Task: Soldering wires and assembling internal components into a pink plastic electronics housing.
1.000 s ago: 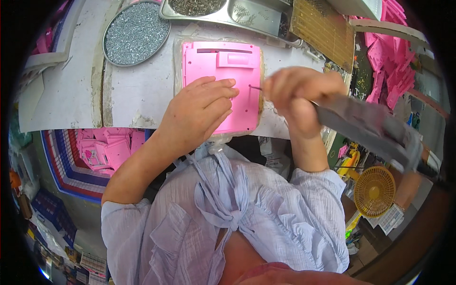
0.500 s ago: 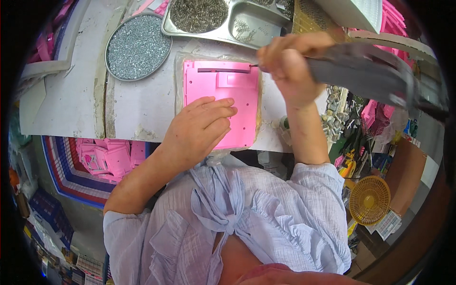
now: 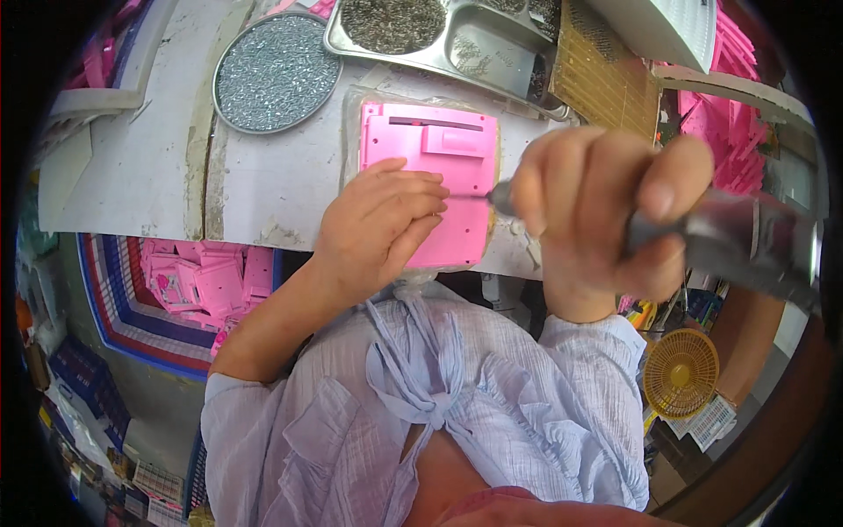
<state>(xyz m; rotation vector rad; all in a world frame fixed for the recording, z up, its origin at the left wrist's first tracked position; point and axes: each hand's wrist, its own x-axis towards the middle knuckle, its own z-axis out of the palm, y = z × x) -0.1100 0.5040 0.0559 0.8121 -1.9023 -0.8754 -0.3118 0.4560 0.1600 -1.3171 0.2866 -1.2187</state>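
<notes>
A pink plastic panel point(image 3: 457, 227) with small holes and a long slot lies on a clear-wrapped pad on the white table. My left hand point(image 3: 379, 211) rests on its left part, fingers stretched out across the surface. My right hand point(image 3: 597, 211) is wrapped round a dark electric screwdriver point(image 3: 746, 241), held above the panel's right side and blurred by motion. Its thin bit points left and ends close to my left fingertips. Whether the bit tip touches the panel or carries a screw, I cannot tell.
A round metal dish of silver screws point(image 3: 277, 72) stands at the back left. Beside it lies a steel tray point(image 3: 421, 60) with darker small parts. More pink panels fill a striped bag point(image 3: 114, 299) below the table's left. A yellow basket point(image 3: 681, 373) sits at the lower right.
My right hand has brought the screwdriver down and nearer, from the panel's top right corner to its middle right. My left hand stays on the panel. The view has shifted slightly.
</notes>
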